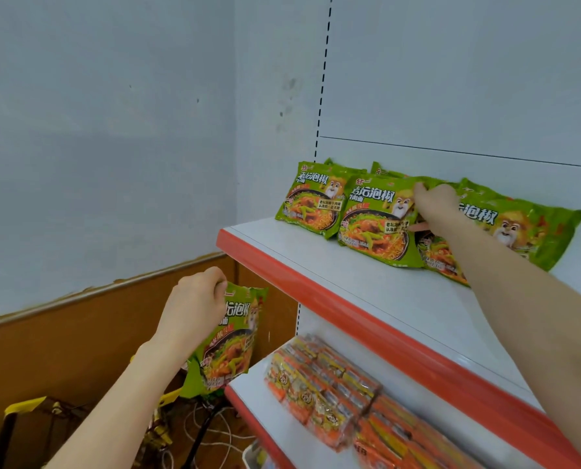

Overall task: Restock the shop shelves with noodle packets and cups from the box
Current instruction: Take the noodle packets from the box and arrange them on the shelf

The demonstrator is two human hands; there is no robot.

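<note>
Right hand (434, 206) pinches a leaning noodle packet (377, 228), left hand (194, 306) grips a spare packet (231, 346); a careless nudge could tip the leaning one flat.

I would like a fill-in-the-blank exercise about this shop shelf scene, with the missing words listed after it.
1. The left hand grips a ____ noodle packet beside the shelves.
2. The right hand grips a leaning packet on the ____ shelf.
3. The multipacks on the lower shelf are mainly ____ in colour.
Missing words: green; upper; orange.
</note>
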